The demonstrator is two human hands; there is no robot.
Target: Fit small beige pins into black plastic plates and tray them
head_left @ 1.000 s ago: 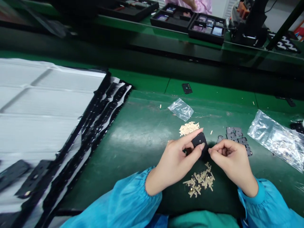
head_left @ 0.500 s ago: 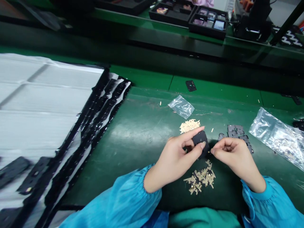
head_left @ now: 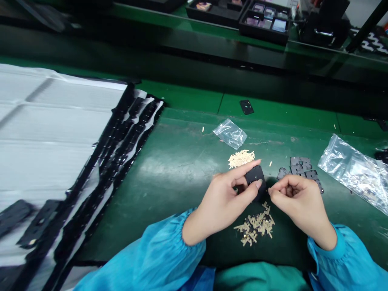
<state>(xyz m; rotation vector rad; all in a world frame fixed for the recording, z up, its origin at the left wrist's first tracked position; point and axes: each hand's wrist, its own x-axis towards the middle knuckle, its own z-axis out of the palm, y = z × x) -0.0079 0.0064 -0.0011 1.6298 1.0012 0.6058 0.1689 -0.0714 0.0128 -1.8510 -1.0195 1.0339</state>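
Between its thumb and fingers, my left hand [head_left: 226,196] holds a flat black plastic plate [head_left: 255,174], tilted above the bench. My right hand [head_left: 295,196] is pinched closed just right of the plate's edge; whatever lies between its fingertips is too small to name. Under the plate sits a loose pile of brass-coloured metal pieces [head_left: 257,226]. Behind my left fingers is a heap of small pale strips [head_left: 241,158]. Beyond my right hand lie several black plastic plates [head_left: 300,165], partly hidden by that hand.
A small clear zip bag [head_left: 230,134] lies behind the pale heap, and a larger filled one [head_left: 356,173] at right. One black plate [head_left: 246,107] rests farther back. Stacked white sheets with black edges [head_left: 60,133] cover the left side. Black compartment trays [head_left: 263,22] stand on the far shelf.
The view has shifted slightly. Both hands keep nearly the same pose, with the plate still in my left hand and my right fingertips close to its edge.
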